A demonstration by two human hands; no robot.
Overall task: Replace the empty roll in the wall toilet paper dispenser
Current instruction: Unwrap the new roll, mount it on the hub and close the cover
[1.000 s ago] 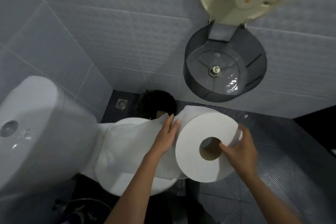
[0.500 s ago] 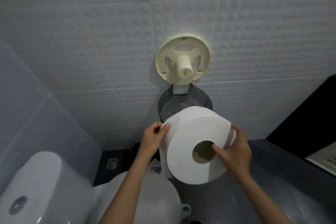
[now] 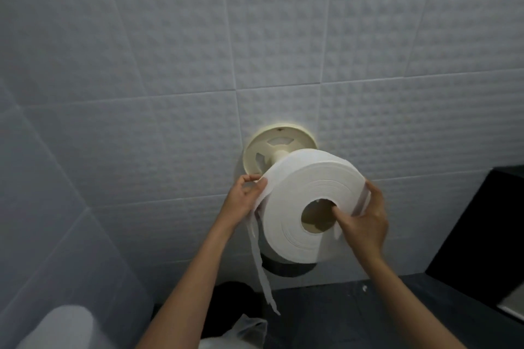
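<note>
A big white jumbo toilet paper roll (image 3: 309, 195) is held up in front of the cream dispenser back plate (image 3: 259, 147) on the tiled wall. The plate's cream spindle (image 3: 279, 155) sticks out just behind the roll's upper edge. My right hand (image 3: 361, 219) grips the roll's right side with the thumb in its cardboard core. My left hand (image 3: 245, 200) pinches the roll's left edge, where a loose paper tail (image 3: 262, 272) hangs down. The dispenser's dark smoked cover (image 3: 286, 268) hangs open below, mostly hidden by the roll.
The white toilet cistern (image 3: 56, 326) sits at the lower left. A black bin (image 3: 235, 295) and a crumpled white wrapper (image 3: 249, 329) lie below the dispenser. A dark panel (image 3: 482, 229) stands at the right, above the dark floor (image 3: 354, 317).
Both hands have lifted the roll from over the toilet up to the back plate. The view has tilted up along the wall, and the paper tail now hangs free.
</note>
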